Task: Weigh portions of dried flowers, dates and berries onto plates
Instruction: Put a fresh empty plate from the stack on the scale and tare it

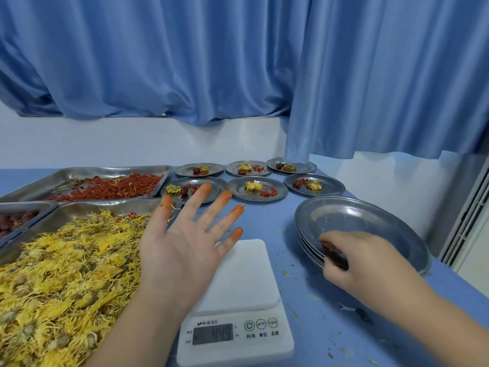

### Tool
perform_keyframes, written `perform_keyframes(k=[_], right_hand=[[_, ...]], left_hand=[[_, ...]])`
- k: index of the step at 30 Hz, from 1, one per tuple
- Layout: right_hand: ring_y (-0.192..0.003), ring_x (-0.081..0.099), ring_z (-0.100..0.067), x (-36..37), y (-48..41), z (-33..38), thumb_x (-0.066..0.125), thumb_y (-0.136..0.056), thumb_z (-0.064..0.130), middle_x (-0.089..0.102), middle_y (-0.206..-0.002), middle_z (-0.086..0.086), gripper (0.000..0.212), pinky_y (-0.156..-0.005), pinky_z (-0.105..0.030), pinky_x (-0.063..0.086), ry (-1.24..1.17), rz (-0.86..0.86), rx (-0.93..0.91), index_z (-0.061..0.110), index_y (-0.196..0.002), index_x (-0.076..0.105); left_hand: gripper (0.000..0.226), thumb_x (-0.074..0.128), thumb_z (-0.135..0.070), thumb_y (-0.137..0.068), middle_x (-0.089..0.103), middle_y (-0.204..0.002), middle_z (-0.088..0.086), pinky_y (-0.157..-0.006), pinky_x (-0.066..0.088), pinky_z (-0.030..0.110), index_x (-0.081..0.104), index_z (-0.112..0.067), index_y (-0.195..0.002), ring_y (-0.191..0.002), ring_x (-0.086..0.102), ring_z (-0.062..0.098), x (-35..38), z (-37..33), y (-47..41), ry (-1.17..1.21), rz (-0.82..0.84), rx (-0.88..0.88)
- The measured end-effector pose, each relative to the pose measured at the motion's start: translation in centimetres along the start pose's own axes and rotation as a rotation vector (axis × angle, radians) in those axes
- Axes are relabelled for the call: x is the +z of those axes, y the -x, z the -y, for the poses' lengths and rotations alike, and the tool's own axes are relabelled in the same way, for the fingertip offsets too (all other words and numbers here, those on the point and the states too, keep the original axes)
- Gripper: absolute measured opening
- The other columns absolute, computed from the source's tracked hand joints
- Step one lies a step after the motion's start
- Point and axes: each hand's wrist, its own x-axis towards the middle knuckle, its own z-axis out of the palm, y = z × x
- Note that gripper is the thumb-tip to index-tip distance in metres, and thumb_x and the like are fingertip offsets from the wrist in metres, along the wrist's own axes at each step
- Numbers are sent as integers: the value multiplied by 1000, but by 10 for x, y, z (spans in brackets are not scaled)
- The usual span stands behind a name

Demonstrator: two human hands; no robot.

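Note:
My left hand (185, 239) hovers palm up with fingers spread above the table, its fingertips stained orange, holding nothing. My right hand (354, 258) pinches the near rim of the top plate of a stack of empty steel plates (370, 221). A white digital scale (238, 300) stands bare in front of me, its display lit. At my left lies a tray of yellow dried flowers (66, 274), behind it a tray of red berries (111, 189) and a tray of dark dates (16, 221). Several filled plates (258, 192) sit at the back.
A blue cloth covers the table (330, 327), strewn with petal bits. Blue curtains (238, 62) hang behind, one reaching down onto a back plate. A white wall runs under the curtains. The table's right edge passes near the plate stack.

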Motion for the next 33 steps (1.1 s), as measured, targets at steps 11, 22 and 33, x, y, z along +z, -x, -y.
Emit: perform_keyframes(k=[11,22,33], right_hand=[[-46,50,-27,2,0,6,75,-54,1,53,-51,-1,28,-37,-33,42,82,-259,-17,8,-74,58],[-58,55,-33,3,-3,-6,71,-59,-15,60,-63,-7,23,-50,-38,47,143,-474,-88,7,-66,66],[-57,57,-31,15,17,41,64,-78,-2,61,-63,-9,15,-52,-36,42,-14,-605,-564,3,-66,70]], left_hand=[[64,49,-59,-82,64,-129,12,-95,43,51,56,-20,-133,-117,61,39,0,-1,1,5,-21,5],[56,41,-55,-91,68,-124,11,-87,45,46,60,-18,-128,-112,65,35,0,-8,2,15,-129,69],[43,42,-46,-91,75,-100,4,-67,44,32,70,-18,-109,-86,71,23,-4,-27,4,25,-352,343]])
